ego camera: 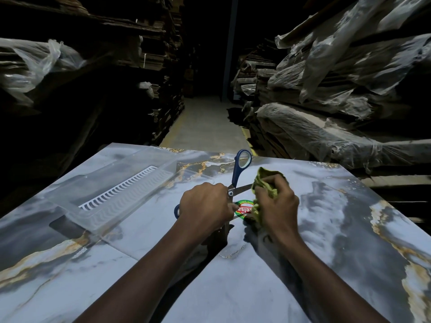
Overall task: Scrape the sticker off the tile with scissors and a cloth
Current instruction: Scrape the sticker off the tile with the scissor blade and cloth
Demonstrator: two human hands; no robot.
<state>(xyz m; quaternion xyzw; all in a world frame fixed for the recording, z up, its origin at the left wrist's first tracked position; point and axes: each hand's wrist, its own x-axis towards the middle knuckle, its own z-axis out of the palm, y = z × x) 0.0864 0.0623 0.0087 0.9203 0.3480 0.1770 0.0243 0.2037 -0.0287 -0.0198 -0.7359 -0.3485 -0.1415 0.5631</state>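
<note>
Both bare forearms reach forward and converge. The left hand [205, 212], knuckles up, grips the scissors [237, 174]; the right hand [276, 206], just beside it, clutches a bunched cloth [264, 185].

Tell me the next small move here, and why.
Probably slide a blade of the open scissors in the left hand under the sticker: it lies mostly intact on the tile, with the right hand holding the green cloth at its edge.

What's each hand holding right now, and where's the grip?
Left hand grips the open scissors near the pivot, far blue handle free. Right hand clutches the bunched green cloth by its middle, against the sticker.
</note>
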